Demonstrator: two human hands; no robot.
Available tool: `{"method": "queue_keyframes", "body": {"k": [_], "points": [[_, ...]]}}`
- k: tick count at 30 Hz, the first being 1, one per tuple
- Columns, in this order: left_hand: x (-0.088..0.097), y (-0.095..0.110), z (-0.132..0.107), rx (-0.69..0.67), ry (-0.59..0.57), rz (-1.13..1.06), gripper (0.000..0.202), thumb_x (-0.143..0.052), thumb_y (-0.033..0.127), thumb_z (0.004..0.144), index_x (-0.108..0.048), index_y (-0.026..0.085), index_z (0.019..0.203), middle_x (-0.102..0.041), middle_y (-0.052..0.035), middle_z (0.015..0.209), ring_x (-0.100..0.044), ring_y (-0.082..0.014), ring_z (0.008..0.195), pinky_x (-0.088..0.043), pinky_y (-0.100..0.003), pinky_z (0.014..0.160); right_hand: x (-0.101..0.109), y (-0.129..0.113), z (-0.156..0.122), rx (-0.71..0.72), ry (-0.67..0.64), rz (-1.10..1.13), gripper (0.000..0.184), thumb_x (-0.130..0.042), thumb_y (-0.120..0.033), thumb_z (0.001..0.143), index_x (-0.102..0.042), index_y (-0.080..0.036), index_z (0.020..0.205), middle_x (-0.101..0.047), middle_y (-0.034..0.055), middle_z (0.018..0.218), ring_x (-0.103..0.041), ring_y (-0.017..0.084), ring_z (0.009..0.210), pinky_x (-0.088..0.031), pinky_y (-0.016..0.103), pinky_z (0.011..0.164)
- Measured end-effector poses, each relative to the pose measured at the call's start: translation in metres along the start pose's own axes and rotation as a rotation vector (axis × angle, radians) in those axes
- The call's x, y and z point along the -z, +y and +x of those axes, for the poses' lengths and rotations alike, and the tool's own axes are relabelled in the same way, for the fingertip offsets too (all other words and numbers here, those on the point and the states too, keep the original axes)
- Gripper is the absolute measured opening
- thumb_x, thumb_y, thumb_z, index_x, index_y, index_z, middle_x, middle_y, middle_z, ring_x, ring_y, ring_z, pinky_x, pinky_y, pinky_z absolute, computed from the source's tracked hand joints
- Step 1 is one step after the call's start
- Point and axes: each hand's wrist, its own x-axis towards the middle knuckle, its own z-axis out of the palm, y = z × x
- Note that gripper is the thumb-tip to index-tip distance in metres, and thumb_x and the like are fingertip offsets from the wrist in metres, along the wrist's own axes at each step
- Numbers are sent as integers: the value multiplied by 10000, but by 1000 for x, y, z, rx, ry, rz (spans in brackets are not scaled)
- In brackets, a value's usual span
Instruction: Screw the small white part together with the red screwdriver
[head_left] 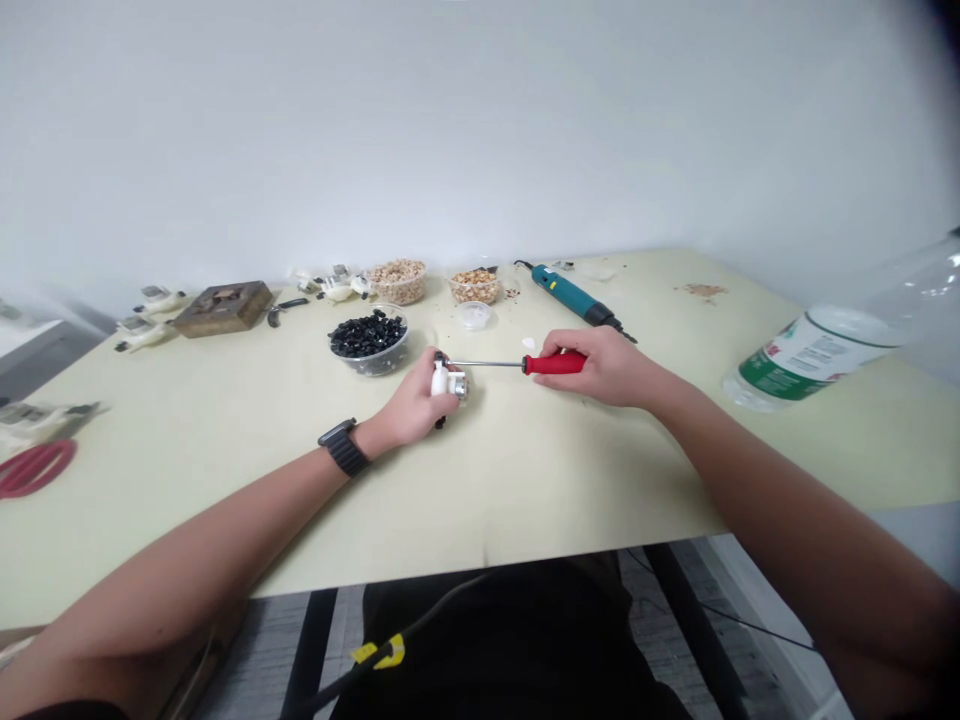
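Right hand [600, 366] closed firmly round red-handled screwdriver [555, 363], shaft level, tip reaching white plastic part [442, 380]. Left hand [411, 402] curled round that part, low over pale table [225, 480]; black watch [345, 448] on wrist. Clear bowl of black pieces [367, 340] just beyond. Teal electric screwdriver [570, 296] farther back.

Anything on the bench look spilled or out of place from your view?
Yes: a patch of loose brown crumbs sits on the far right of the table, apart from the other items, so it looks spilled. The large plastic bottle also appears to lie on its side rather than stand upright.
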Motion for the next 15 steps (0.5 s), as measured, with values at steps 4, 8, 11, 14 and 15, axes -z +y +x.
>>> {"method": "queue_keyframes", "body": {"k": [4, 8, 11, 14, 15], "points": [[0, -1, 0, -5, -3, -8, 384, -697, 286, 769, -463, 219, 1065, -694, -82, 1129, -554, -176, 810, -432, -314, 681, 2, 0, 0, -10, -12, 5, 301, -761, -515, 857, -709, -222, 899, -708, 31, 858, -591, 178, 742, -419, 312, 668], [-1, 0, -2, -9, -13, -5, 370, -695, 277, 777, -461, 220, 1059, -686, -78, 1121, -551, -174, 807, -438, -314, 683, 5, 0, -1, -24, -33, 10, 266, -768, -483, 845, -712, -226, 888, -687, 15, 819, -576, 165, 709, -408, 307, 645], [-1, 0, -2, -4, -18, -5, 373, -690, 280, 777, -458, 219, 1062, -680, -74, 1115, -552, -173, 803, -451, -314, 687, 7, 0, -1, -37, -44, 16, 252, -774, -473, 849, -723, -232, 906, -688, 10, 815, -569, 158, 690, -400, 306, 632], [-1, 0, -2, -4, -23, -3, 377, -689, 289, 776, -453, 222, 1061, -684, -71, 1119, -554, -169, 793, -451, -308, 676, 9, -1, -1, -33, -51, 28, 255, -779, -477, 849, -733, -234, 912, -697, 10, 821, -569, 154, 681, -407, 304, 629], [-1, 0, -2, -5, -27, 1, 380, -691, 290, 773, -451, 223, 1060, -685, -72, 1124, -557, -168, 792, -450, -306, 670, 9, -1, -1, -34, -54, 33, 262, -781, -482, 845, -734, -233, 911, -702, 10, 827, -575, 154, 684, -414, 304, 632]]}}
